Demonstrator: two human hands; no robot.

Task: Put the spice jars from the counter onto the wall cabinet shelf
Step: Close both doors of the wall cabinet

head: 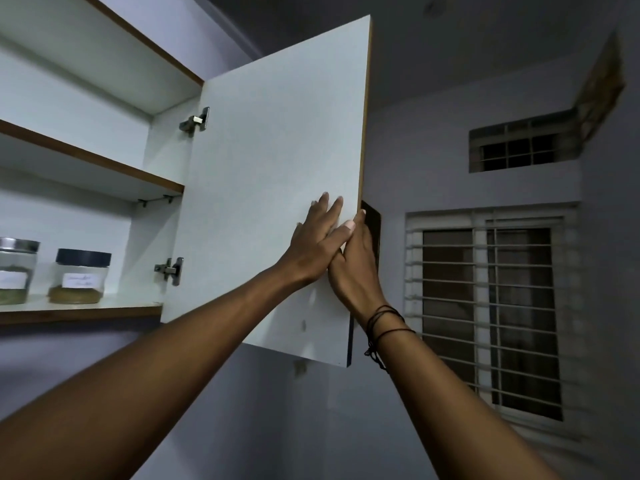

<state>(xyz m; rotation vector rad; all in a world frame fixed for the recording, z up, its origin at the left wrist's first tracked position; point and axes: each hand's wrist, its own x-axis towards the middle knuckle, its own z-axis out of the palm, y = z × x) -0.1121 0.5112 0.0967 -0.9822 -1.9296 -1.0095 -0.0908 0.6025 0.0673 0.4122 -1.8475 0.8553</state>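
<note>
Two spice jars stand on the lowest cabinet shelf (104, 310) at the far left: one with a black lid (80, 277) and brown powder, one with a steel lid (15, 271) and green contents, cut off by the frame edge. The white cabinet door (273, 161) hangs open. My left hand (317, 242) lies flat on the door's inner face near its free edge, fingers spread. My right hand (356, 268) wraps around that free edge, thumb on the inner face, fingers hidden behind the door.
An upper shelf (104, 164) sits above the jars. Two metal hinges (195, 121) (170, 270) hold the door. A barred window (491, 313) and a small vent window (519, 147) are on the wall to the right. The counter is out of view.
</note>
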